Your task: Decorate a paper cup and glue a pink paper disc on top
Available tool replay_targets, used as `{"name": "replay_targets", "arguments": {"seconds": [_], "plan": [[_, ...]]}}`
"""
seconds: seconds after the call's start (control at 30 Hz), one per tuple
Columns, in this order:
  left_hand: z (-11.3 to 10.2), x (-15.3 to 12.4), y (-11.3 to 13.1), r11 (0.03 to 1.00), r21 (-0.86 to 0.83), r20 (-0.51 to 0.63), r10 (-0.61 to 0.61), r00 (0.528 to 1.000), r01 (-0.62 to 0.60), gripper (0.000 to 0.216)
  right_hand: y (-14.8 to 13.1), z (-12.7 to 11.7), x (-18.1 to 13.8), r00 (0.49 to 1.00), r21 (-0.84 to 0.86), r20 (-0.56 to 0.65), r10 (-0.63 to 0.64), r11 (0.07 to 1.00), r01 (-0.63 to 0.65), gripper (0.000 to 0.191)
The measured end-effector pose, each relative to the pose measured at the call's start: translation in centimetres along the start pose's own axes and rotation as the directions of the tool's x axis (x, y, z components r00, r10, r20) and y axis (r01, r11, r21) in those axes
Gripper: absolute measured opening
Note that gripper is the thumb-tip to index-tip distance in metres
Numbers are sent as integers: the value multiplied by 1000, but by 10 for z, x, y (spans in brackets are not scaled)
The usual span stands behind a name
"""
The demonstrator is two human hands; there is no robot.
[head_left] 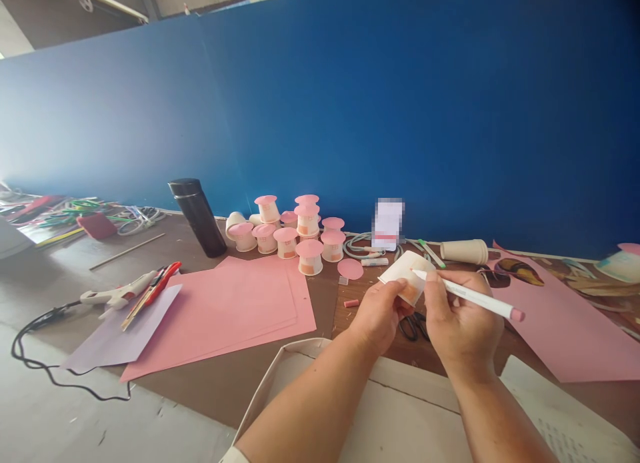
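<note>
My left hand is closed around a white paper cup, tilted on its side, with an orange patch near its lower part. In my right hand is a white marker with a pink end, gripped like a pen, its tip at the cup's side. Under the cup, black scissors lie partly hidden on the table. A pink marker cap rests just left of the hands. Beyond it lies a pink paper disc. Several finished-looking cups with pink disc tops stand grouped and partly stacked at the back.
Pink sheets and a lilac sheet bear a glue gun and a red cutter. A black flask, a propped phone and a lying cup line the blue wall. An open box sits below my arms.
</note>
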State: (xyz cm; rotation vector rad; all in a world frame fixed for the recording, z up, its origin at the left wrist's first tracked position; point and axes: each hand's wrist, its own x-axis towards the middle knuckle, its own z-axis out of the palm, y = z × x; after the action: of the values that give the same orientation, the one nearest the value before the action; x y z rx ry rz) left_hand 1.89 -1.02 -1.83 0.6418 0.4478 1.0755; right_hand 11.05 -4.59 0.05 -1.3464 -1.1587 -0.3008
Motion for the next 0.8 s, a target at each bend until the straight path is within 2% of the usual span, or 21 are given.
{"name": "replay_targets", "arguments": {"seconds": [0.8], "plan": [[0,0,5,983,-163,-84,-103,991,88,38,3,2,0,999,-45,-22,-30,999,29,21]]}}
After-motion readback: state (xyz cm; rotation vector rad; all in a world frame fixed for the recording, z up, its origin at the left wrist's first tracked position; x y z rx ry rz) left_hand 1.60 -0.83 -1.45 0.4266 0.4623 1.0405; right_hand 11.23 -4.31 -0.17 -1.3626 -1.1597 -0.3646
